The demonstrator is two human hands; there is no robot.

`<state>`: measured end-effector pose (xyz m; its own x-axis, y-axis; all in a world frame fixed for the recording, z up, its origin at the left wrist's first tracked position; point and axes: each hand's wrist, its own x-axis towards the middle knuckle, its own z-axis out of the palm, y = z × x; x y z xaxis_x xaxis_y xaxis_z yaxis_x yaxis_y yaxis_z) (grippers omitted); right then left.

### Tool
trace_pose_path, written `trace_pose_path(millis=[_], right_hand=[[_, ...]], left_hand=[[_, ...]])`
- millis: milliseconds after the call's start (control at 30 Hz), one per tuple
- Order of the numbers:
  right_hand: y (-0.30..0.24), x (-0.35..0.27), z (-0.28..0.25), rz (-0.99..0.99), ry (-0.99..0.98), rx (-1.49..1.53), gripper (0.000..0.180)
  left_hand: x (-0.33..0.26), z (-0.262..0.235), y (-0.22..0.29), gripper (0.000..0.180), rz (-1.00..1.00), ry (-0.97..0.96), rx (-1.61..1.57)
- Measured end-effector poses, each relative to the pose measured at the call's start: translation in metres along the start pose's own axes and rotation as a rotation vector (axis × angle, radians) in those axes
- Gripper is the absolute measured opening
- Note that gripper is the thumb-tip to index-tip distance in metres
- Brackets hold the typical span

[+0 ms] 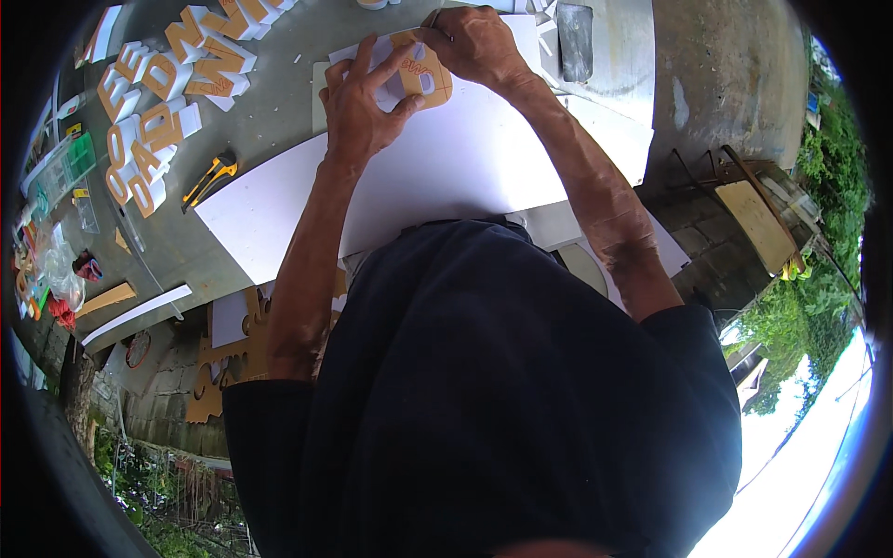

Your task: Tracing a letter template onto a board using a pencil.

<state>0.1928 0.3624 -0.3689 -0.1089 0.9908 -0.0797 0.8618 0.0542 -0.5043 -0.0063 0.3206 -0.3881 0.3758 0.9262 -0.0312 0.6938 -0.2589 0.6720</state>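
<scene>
Near the top of the view, a block letter (pixel 437 88) with a brown face and pale sides rests over a large white sheet (pixel 437 177). My left hand (pixel 361 107) steadies it from the left, thumb at its lower edge and fingers stretched over it. At its upper right edge, my right hand (pixel 486 48) is closed with fingers pinched together. What those fingers grip is too small and covered to make out. The tips of the left index finger and the right hand come close together at the letter's top.
Several brown-faced block letters (pixel 167 124) stand on the grey table at the upper left. A yellow and black utility knife (pixel 212 179) lies left of the sheet. A dark grey flat block (pixel 576 43) and white offcuts are at the upper right; a white strip (pixel 138 314) lies lower left.
</scene>
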Motion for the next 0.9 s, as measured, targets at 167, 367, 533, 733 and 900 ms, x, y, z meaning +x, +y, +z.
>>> trace_pose_path(millis=[167,367,533,733,900], right_hand=[[-0.011,-0.007,-0.009,0.042,-0.019,0.030,0.024],[-0.007,-0.029,0.004,-0.030,0.237,0.142,0.016],[-0.011,-0.041,-0.004,-0.070,0.282,0.127,0.016],[-0.009,-0.038,-0.010,-0.071,0.234,0.134,0.017],[-0.008,-0.036,-0.009,-0.101,0.185,0.087,0.018]], left_hand=[[-0.003,-0.003,0.002,0.077,-0.022,-0.042,0.040],[-0.001,-0.006,0.007,0.078,-0.040,-0.053,0.013],[-0.002,-0.007,0.008,0.077,-0.047,-0.057,-0.002],[-0.001,-0.007,0.006,0.078,-0.048,-0.060,-0.014],[-0.001,-0.007,0.008,0.078,-0.058,-0.071,-0.007]])
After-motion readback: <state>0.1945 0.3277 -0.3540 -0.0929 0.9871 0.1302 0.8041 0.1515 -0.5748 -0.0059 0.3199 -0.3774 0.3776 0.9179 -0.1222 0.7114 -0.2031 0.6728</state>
